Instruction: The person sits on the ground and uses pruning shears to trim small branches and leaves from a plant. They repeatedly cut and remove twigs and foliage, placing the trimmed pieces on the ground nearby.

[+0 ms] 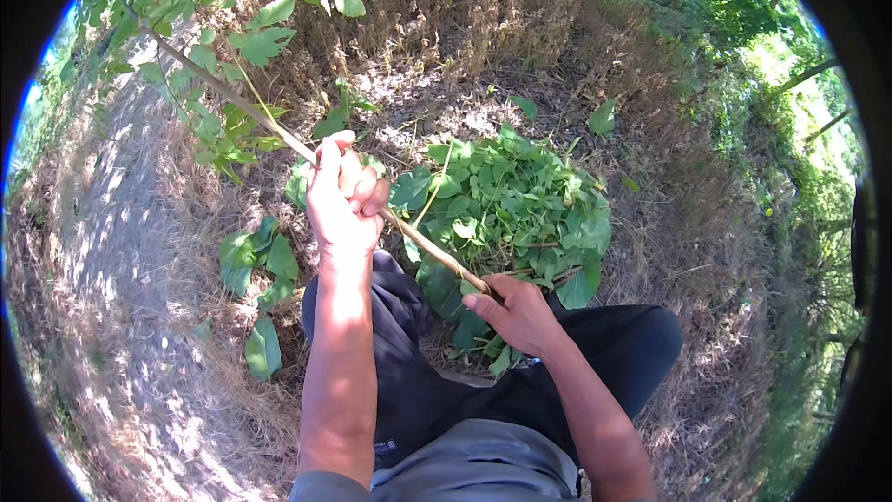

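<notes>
A long leafy branch (pixel 233 96) slants across the view from the upper left down to my lap. My left hand (pixel 347 188) is closed around its middle, fingers curled over the bark. At the branch's lower, bare end, my right hand (pixel 514 310) grips the stick with the thumb along it. Green leaves (pixel 261 45) still grow on the far upper part. Just beyond the stick, a heap of cut green leaves and stems (pixel 516 209) lies on the ground before my knees. Part of the heap is hidden behind the stick and my right hand.
Several loose broad leaves (pixel 254 261) lie on dry grass left of my legs. Dry brown weeds (pixel 474 7) stand beyond the heap. A sunlit strip of ground (pixel 132 237) runs along the left, and green bushes (pixel 746 49) grow on the right.
</notes>
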Demonstrator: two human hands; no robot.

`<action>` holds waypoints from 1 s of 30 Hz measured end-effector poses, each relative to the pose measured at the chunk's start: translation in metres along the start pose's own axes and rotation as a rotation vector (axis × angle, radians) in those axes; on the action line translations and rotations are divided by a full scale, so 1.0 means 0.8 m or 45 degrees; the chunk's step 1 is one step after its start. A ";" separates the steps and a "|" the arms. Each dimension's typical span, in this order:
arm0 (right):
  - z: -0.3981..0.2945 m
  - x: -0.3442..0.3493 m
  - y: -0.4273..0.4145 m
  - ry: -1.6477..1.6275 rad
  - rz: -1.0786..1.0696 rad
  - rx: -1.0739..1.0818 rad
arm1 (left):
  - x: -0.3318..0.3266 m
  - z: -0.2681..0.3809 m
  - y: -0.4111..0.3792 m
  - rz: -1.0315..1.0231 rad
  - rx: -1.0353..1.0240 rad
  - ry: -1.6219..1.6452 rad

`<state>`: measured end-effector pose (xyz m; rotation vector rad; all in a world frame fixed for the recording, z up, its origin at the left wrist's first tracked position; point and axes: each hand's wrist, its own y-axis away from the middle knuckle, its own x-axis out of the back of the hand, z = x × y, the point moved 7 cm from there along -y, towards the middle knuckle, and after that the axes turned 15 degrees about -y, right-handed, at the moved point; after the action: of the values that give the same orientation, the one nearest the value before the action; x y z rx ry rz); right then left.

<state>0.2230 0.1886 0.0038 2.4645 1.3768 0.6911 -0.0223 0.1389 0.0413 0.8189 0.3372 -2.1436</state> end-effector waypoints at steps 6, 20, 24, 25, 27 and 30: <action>-0.015 -0.021 -0.017 -0.248 0.190 0.249 | -0.001 -0.013 0.005 -0.093 -0.005 0.014; 0.008 -0.022 -0.021 -0.909 0.229 0.058 | -0.014 -0.015 0.009 -0.184 0.037 -0.007; 0.008 -0.008 -0.030 -0.719 0.339 0.088 | -0.022 -0.020 0.011 -0.173 0.026 -0.050; 0.008 -0.004 -0.033 -0.633 0.370 0.082 | -0.024 -0.020 0.012 -0.180 0.019 -0.061; 0.008 0.002 -0.038 -0.478 0.430 0.180 | -0.026 -0.021 0.014 -0.195 0.005 -0.080; 0.015 0.008 -0.046 -0.319 0.482 0.279 | -0.030 -0.024 0.013 -0.261 -0.007 -0.092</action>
<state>0.2046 0.2136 -0.0201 2.9036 0.9481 0.2928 0.0054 0.1556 0.0427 0.7280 0.4038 -2.3549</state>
